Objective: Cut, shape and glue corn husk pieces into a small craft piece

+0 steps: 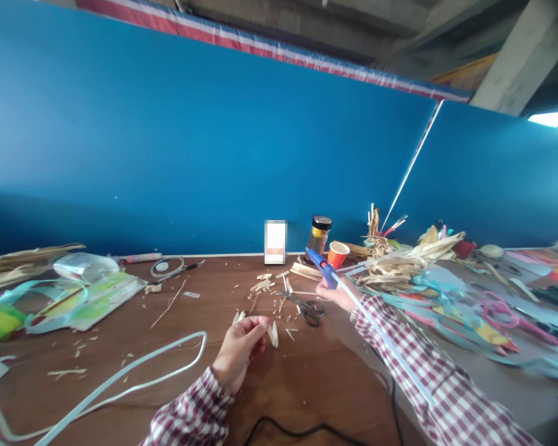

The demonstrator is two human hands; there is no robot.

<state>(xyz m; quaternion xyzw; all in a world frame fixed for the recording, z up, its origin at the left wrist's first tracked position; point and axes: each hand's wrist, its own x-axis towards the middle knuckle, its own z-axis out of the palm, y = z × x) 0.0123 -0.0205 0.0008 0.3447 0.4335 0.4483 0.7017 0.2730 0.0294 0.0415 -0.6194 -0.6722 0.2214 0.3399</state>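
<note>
My left hand (242, 348), over the middle of the table, pinches small pale pieces of dried husk (273, 335) between thumb and fingers; their pointed ends stick out on both sides. Gripped in my right hand (340, 296) is a blue hot glue gun (324, 270), its nozzle aimed up and to the left. A long translucent glue stick (387, 342) runs back from the gun along my sleeve. Dark-handled scissors (311, 312) lie on the table between my hands. Pale husk scraps (261, 284) are scattered beyond them.
Against the blue partition (204, 142) stand a white card-like object (275, 240), a black-lidded jar (318, 238) and an orange paper cup (338, 254). Husks, ribbons and pink scissors (500, 311) crowd the right. A plastic bag (105, 300), a white strip (134, 365) and a black cable (316, 427) lie about.
</note>
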